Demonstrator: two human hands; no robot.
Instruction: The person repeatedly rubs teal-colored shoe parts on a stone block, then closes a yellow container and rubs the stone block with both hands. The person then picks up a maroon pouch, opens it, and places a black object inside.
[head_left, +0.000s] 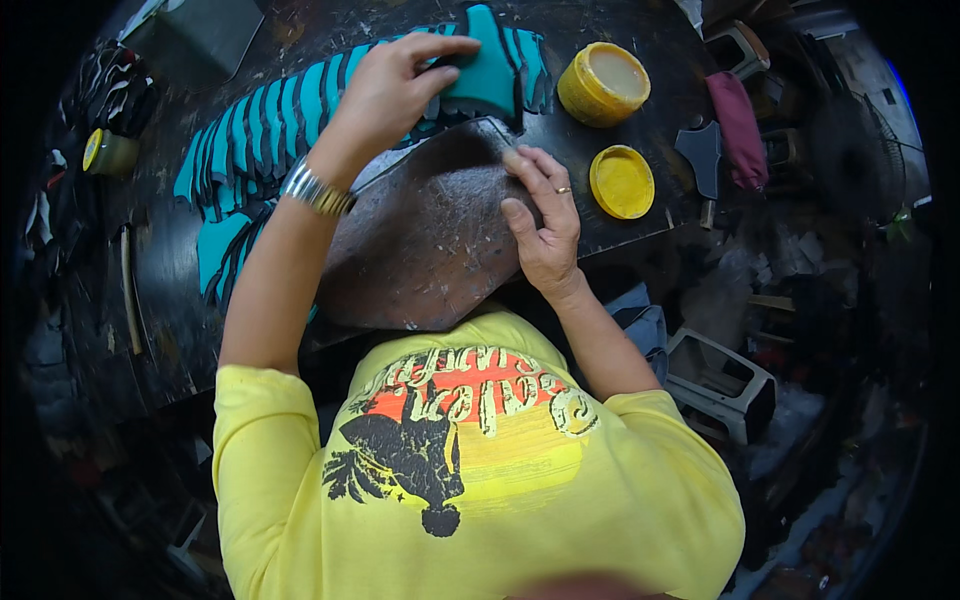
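Observation:
My left hand (405, 72), with a metal watch at its wrist, reaches over a teal shoe-upper-like piece (487, 75) with dark edging. Its index finger and thumb are apart, their tips at the left side of that piece. More teal pieces (290, 100) overlap in a long curved row running left from it. Across my lap and the table edge slants a worn dark brown board (430, 235). My right hand (547, 215) has its fingers bent at the board's upper right edge, thumb toward its face. What lies under those fingertips is hidden.
Right of the row stand an open yellow tub (605, 85) of pale paste and a yellow lid (621, 182). Beyond are a grey flat-headed tool (699, 158) and a maroon pouch (737, 130). A small jar (110, 152) and a wooden stick (132, 290) are at left; a plastic stool (720, 380) at right.

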